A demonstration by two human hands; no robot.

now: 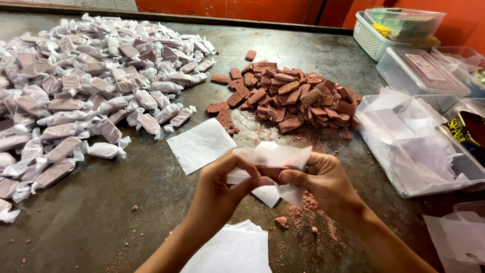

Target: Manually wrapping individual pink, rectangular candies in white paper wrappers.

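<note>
The left hand [222, 184] and right hand [323, 179] pinch a thin wrapper [275, 156] around a reddish block, just below the pile of bare blocks [293, 98]. It looks light and crumbly; hold it by the paper ends.

Your left hand [222, 184] and right hand [323, 182]: bare, no rings, no watch; forearms unsleeved, entering from six o'clock.

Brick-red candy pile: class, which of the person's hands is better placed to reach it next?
Probably the right hand: the unwrapped candy pile lies ahead on its side, while the left hand sits nearer the wrapped candies. Both now pinch one wrapper.
</note>
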